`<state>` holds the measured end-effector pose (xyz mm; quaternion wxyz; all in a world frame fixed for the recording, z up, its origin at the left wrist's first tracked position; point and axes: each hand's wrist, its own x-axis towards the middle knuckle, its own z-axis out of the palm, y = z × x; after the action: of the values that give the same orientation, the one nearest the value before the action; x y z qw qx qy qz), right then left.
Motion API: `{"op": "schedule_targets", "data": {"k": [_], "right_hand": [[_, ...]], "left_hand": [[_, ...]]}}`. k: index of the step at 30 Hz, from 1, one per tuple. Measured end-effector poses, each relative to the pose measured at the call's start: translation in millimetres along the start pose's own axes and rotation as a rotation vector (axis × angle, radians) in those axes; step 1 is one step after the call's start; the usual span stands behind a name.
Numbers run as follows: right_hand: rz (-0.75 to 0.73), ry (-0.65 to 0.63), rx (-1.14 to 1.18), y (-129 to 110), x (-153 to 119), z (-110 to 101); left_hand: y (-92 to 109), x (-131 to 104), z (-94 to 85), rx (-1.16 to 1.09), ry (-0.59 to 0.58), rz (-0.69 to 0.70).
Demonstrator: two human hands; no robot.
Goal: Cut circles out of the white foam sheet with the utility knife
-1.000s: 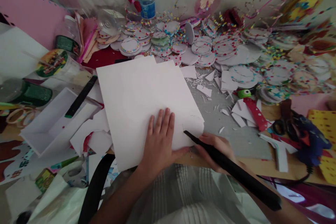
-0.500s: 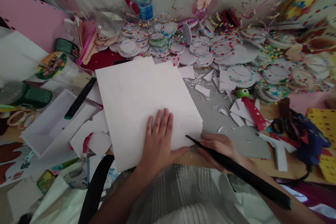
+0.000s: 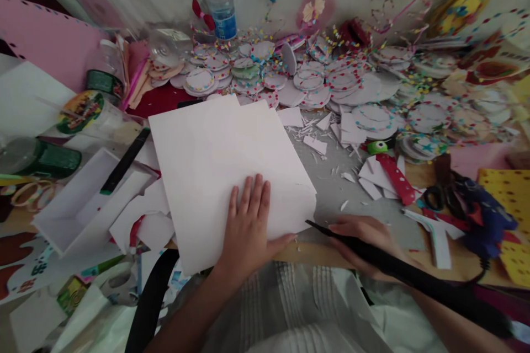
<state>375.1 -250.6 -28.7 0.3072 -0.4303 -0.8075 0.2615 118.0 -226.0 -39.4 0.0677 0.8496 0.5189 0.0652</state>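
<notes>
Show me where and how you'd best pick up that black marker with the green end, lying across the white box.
I'd grip the black marker mid-barrel, coming from above, fingers pinching its two long sides. It is long and slim, lies slantwise over the white box, and nothing covers its upper side.

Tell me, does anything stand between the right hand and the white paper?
Only the black tool in the right hand, its tip by the near right corner of the paper; nothing else visible stands in the way.
</notes>
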Motion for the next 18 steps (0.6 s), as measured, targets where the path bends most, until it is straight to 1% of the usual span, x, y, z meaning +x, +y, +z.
{"op": "schedule_targets", "data": {"k": [2,4,6,9,13,15,18], "right_hand": [[0.055,0.092,0.006,0,-2,-1],[0.171,0.140,0.054,0,-2,-2],[0.290,0.127,0.147,0,2,-3],[0.422,0.064,0.298,0,10,-4],[0.509,0.010,0.480,-1,16,-1],[0.561,0.040,0.539,-2,18,2],[0.682,0.100,0.557,-4,20,8]], "left_hand": [[0,0,-0.4,-0.001,0.002,0.000],[1,0,-0.4,0.000,0.007,0.002],[1,0,-0.2,0.012,0.013,0.005],[1,1,0.1,0.030,0.017,0.013],[1,1,0.2,0.036,0.022,0.015],[1,1,0.3,0.040,0.019,0.012],[1,1,0.4,0.044,0.012,0.012]]}}
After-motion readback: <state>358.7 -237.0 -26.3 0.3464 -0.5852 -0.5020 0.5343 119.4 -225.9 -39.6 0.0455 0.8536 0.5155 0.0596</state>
